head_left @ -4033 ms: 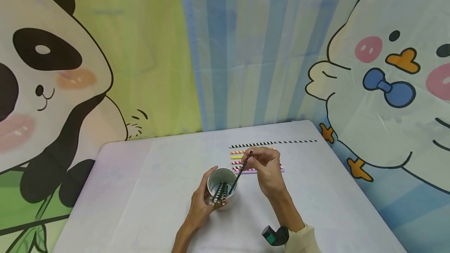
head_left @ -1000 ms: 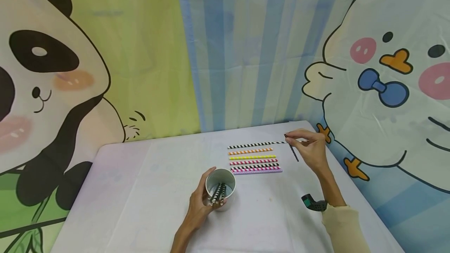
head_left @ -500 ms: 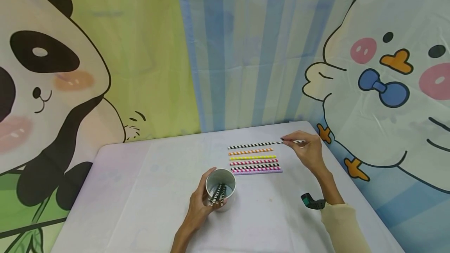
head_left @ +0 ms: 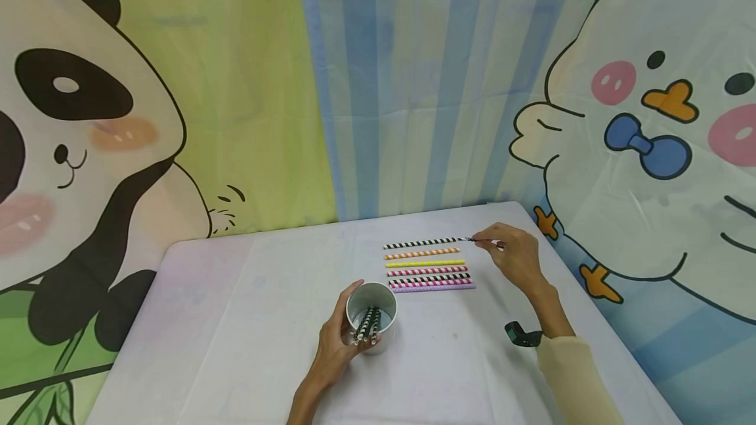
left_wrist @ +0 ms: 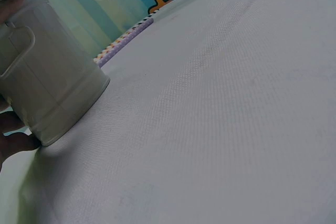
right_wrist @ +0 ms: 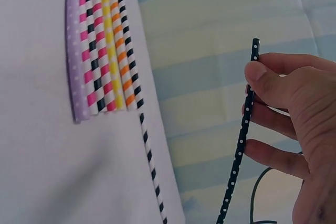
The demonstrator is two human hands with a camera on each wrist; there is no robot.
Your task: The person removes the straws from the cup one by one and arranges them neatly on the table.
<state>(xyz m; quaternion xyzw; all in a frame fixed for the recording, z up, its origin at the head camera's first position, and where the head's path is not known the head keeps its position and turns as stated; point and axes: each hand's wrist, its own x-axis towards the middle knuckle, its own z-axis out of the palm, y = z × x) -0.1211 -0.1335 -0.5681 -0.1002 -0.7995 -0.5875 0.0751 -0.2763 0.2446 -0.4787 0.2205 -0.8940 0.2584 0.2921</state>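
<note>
My left hand (head_left: pixel 333 343) grips a white cup (head_left: pixel 386 343) from its left side, and the cup leans on the table. Several black-and-white straws (head_left: pixel 367 325) stand in the cup. A handle shows on the cup (left_wrist: pixel 58 82) in the left wrist view. Above the table's far right part, my right hand (head_left: pixel 512 256) pinches a black straw with white dots (right_wrist: pixel 241 140) between thumb and fingers. Just left of that hand lies a row of paper straws, from a black-and-white striped straw (head_left: pixel 420 243) at the back to a purple dotted straw (head_left: pixel 434 289) in front.
Between those lie orange (head_left: pixel 422 254), yellow (head_left: pixel 425 263), red, black and pink striped straws. A second black-and-white striped straw (right_wrist: pixel 152 166) continues the back one end to end. Printed curtains (head_left: pixel 401 84) hang behind the white table (head_left: pixel 236 333).
My right hand has carried the dotted straw from the cup to the back right. The straw has swung from hanging down to nearly level. My left hand and the cup stay put.
</note>
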